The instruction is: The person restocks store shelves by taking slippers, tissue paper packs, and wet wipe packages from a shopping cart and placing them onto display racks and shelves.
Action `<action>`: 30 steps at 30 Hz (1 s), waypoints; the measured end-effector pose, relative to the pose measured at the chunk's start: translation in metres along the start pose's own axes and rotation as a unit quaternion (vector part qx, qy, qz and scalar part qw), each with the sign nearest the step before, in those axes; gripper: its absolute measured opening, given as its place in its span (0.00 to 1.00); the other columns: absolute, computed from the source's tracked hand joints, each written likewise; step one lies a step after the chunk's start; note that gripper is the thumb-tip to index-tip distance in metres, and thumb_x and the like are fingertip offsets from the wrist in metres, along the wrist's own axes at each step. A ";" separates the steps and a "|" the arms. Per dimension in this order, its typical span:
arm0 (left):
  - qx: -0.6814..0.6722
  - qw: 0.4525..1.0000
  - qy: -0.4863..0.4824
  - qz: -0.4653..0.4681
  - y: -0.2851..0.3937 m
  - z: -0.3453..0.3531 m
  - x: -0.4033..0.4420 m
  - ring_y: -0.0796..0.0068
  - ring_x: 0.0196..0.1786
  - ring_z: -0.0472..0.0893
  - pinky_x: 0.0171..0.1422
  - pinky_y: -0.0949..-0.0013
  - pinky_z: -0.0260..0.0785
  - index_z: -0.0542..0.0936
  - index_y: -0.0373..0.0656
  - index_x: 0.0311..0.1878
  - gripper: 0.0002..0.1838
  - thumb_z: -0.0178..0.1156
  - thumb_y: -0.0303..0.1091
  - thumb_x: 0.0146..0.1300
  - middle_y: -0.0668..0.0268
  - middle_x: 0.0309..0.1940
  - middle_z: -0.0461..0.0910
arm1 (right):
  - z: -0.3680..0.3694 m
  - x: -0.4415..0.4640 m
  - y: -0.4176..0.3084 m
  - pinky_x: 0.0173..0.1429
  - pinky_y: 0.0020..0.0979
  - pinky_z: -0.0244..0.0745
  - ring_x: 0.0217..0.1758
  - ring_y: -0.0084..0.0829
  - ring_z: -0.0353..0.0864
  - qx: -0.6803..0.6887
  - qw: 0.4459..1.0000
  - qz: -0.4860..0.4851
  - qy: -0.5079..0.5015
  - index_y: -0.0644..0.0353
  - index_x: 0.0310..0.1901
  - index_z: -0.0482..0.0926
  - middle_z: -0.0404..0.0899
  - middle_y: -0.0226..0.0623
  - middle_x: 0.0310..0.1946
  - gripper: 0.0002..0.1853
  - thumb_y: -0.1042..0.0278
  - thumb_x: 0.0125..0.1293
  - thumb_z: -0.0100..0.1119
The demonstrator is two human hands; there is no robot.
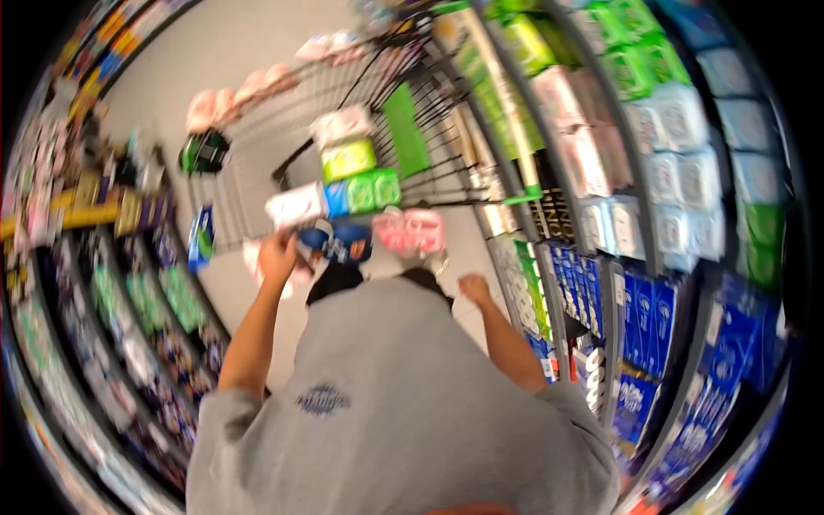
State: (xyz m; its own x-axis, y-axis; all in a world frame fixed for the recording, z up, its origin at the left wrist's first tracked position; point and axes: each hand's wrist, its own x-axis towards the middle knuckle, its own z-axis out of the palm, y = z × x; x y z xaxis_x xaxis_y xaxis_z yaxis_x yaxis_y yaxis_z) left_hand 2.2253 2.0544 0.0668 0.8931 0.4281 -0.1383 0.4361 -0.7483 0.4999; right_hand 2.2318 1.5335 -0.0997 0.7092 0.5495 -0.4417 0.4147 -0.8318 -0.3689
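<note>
My left hand (276, 257) is at the near left edge of a black wire shopping cart (253, 142), its fingers bent close to a white soft pack (296, 204). Blur hides whether the fingers touch the pack, the wire or something else. Beside that pack lie a blue and green pack (362, 194), a lime-green pack (348, 159) and a pale pink-white pack (342, 127). At the near side of the cart are dark blue slipper-like items (335, 243) and pink ones (409, 232). My right hand (474, 290) hangs loosely curled beside the right shelves, with nothing visible in it.
Shelves of wipe-like packs (682, 176) and blue packages (644, 318) rise close on the right. Another shelf row (154, 296) runs along the left. More pink items (240, 94) line the cart's far left rim. Pale floor (215, 43) shows beyond the cart.
</note>
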 end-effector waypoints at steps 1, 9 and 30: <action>-0.002 0.998 0.042 0.038 -0.018 0.000 0.005 0.53 0.34 0.78 0.41 0.56 0.69 0.81 0.39 0.32 0.14 0.65 0.42 0.55 0.54 0.26 0.78 | -0.003 -0.012 -0.012 0.36 0.37 0.76 0.28 0.35 0.82 0.049 0.996 0.058 -0.040 0.58 0.24 0.81 0.81 0.37 0.22 0.15 0.59 0.61 0.50; 0.041 0.977 -0.185 0.095 -0.060 -0.024 0.049 0.52 0.41 0.80 0.49 0.57 0.70 0.83 0.36 0.41 0.30 0.63 0.59 0.53 0.52 0.35 0.82 | -0.065 0.023 -0.097 0.33 0.30 0.75 0.25 0.31 0.81 0.331 0.816 0.386 0.274 0.68 0.39 0.79 0.80 0.41 0.20 0.16 0.61 0.55 0.59; 0.149 0.963 -0.187 0.125 -0.098 -0.027 0.040 0.57 0.40 0.81 0.52 0.59 0.66 0.84 0.45 0.43 0.30 0.49 0.63 0.62 0.58 0.32 0.84 | -0.266 0.106 -0.115 0.58 0.43 0.70 0.51 0.58 0.77 0.290 0.735 0.466 0.399 0.73 0.65 0.54 0.77 0.66 0.44 0.40 0.65 0.55 0.62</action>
State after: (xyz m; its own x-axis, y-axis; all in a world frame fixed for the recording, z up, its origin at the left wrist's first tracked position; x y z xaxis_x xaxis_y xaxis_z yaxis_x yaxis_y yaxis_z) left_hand 2.2156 2.1587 0.0354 0.9272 0.0451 -0.3717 0.1653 -0.9400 0.2984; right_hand 2.4114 1.6665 0.1136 0.7355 -0.6510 -0.1879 -0.6111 -0.5176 -0.5988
